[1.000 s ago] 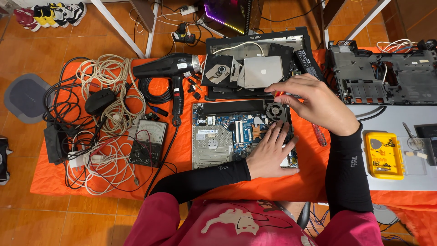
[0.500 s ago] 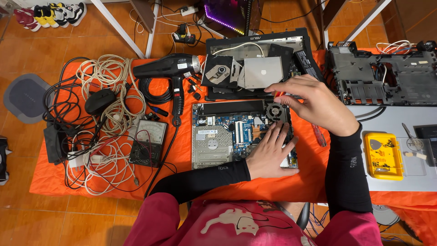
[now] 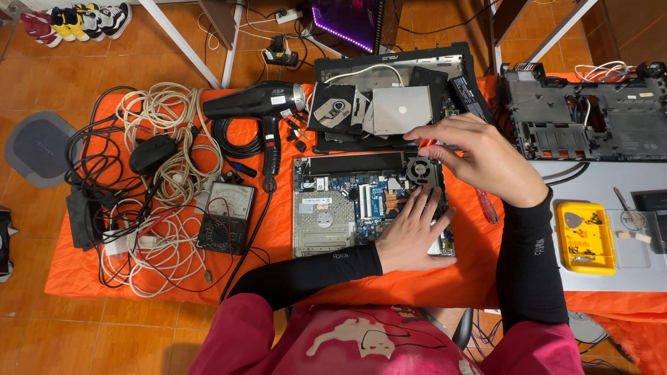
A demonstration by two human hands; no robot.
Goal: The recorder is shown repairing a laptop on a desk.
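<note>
A laptop motherboard (image 3: 333,208) with a round fan (image 3: 419,169) at its far right corner lies on the orange cloth (image 3: 278,236). My left hand (image 3: 410,232) rests flat on the board's right part, fingers spread. Above the fan, my right hand (image 3: 479,160) pinches a red-handled screwdriver (image 3: 425,143) at its fingertips. Both arms wear black sleeves.
An opened black laptop base (image 3: 389,97) with a disc drive lies behind the board. To the left are a black hair dryer (image 3: 257,104), a multimeter (image 3: 226,215) and tangled cables (image 3: 153,173). Right: another stripped laptop chassis (image 3: 590,118), a yellow parts box (image 3: 585,236), a second screwdriver (image 3: 486,206).
</note>
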